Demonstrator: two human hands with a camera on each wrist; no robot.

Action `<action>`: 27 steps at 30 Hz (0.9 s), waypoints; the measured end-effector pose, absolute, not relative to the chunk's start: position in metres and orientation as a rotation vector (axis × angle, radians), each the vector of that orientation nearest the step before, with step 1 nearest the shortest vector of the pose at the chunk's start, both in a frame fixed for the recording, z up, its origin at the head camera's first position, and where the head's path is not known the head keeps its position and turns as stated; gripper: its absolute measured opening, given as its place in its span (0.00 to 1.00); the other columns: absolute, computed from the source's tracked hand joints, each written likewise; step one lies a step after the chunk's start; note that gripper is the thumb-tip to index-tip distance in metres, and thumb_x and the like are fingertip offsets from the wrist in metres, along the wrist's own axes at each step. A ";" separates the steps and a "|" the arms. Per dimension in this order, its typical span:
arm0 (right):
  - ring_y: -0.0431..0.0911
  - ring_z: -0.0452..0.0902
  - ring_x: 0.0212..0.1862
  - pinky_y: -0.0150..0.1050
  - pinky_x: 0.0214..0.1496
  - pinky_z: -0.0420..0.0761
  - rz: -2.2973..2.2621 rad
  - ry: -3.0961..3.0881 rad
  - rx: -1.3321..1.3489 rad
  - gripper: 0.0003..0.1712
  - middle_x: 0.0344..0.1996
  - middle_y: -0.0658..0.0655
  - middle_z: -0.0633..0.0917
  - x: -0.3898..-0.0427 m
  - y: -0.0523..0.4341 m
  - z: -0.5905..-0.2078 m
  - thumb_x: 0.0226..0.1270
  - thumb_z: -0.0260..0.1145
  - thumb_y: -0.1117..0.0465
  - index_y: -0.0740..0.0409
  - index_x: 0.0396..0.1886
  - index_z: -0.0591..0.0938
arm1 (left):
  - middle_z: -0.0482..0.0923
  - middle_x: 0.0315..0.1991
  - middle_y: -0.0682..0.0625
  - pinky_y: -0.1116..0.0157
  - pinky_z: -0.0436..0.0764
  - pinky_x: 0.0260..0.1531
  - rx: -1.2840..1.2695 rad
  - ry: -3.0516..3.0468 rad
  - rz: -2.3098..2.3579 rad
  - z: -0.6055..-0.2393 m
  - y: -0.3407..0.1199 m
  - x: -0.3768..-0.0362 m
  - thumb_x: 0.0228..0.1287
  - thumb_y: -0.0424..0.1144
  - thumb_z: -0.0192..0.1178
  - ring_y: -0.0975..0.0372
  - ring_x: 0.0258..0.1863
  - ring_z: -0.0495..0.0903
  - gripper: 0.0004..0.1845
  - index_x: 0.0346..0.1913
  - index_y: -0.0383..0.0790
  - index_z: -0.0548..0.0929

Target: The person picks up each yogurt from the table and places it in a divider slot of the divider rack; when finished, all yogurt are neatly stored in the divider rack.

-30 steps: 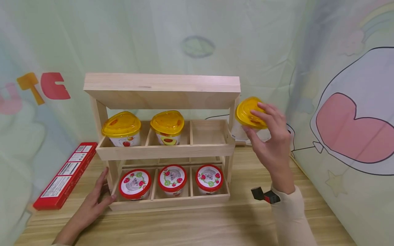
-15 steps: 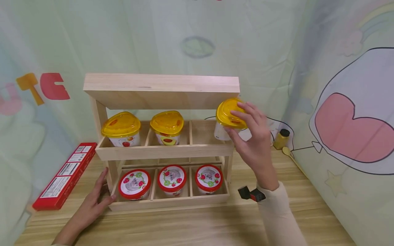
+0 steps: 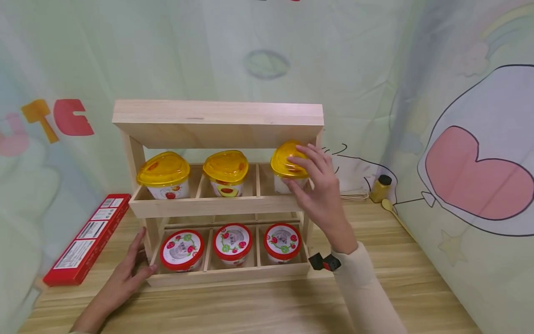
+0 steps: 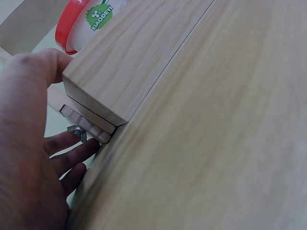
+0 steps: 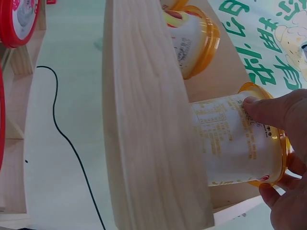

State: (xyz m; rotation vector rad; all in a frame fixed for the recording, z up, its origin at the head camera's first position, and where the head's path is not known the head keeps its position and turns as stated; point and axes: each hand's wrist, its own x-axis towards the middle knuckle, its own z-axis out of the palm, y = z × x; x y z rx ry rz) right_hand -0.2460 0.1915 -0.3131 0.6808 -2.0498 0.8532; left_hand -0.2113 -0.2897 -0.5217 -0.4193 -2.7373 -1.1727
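Observation:
My right hand point(image 3: 319, 192) grips a white cup with a yellow lid point(image 3: 288, 160), thumb on its side and fingers over the lid. The cup sits low in the right compartment of the upper tier of a wooden rack point(image 3: 225, 205). In the right wrist view the printed cup wall point(image 5: 235, 139) is partly behind the front board; whether it touches the bottom is hidden. Two similar yellow-lidded cups, one on the left point(image 3: 163, 174) and one in the middle point(image 3: 226, 171), fill the other upper compartments. My left hand point(image 3: 125, 271) holds the rack's lower left corner, its thumb over the tray edge point(image 4: 96, 81).
Red-lidded cups stand in the lower tier's left point(image 3: 182, 249), middle point(image 3: 232, 241) and right point(image 3: 282, 241) compartments. A long red box point(image 3: 89, 239) lies left of the rack. Far right are a dark-capped jar point(image 3: 380, 188) and a wooden spoon point(image 3: 394, 213). A slanted board point(image 3: 219, 111) overhangs the upper tier.
My right hand has carried the yellow-lidded cup leftward from beside the rack into the upper right compartment. The left hand has stayed at the corner.

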 end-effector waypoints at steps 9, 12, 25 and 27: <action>0.62 0.70 0.77 0.61 0.81 0.70 0.849 -2.086 0.715 0.23 0.69 0.61 0.83 -0.255 0.184 -0.329 0.63 0.80 0.66 0.60 0.58 0.87 | 0.62 0.77 0.27 0.77 0.71 0.59 -0.423 -2.743 -1.175 -0.519 -0.289 -0.210 0.73 0.40 0.66 0.32 0.64 0.73 0.57 0.89 0.60 0.34; 0.61 0.69 0.78 0.61 0.81 0.69 0.855 -2.090 0.715 0.23 0.69 0.61 0.83 -0.256 0.183 -0.332 0.64 0.80 0.66 0.60 0.58 0.87 | 0.59 0.78 0.25 0.48 0.80 0.68 -0.410 -2.758 -1.192 -0.518 -0.288 -0.209 0.74 0.41 0.65 0.28 0.66 0.71 0.58 0.89 0.61 0.32; 0.62 0.65 0.80 0.65 0.82 0.64 0.856 -2.178 0.733 0.31 0.76 0.62 0.77 -0.261 0.190 -0.329 0.64 0.81 0.62 0.59 0.66 0.82 | 0.56 0.80 0.24 0.21 0.70 0.57 -0.400 -2.770 -1.204 -0.515 -0.285 -0.207 0.74 0.42 0.65 0.26 0.68 0.69 0.58 0.88 0.61 0.31; 0.62 0.63 0.81 0.65 0.82 0.64 0.841 -2.181 0.741 0.35 0.78 0.64 0.74 -0.260 0.193 -0.329 0.63 0.82 0.61 0.59 0.69 0.79 | 0.57 0.79 0.24 0.22 0.73 0.58 -0.413 -2.763 -1.193 -0.514 -0.285 -0.207 0.74 0.42 0.65 0.26 0.68 0.70 0.58 0.89 0.61 0.31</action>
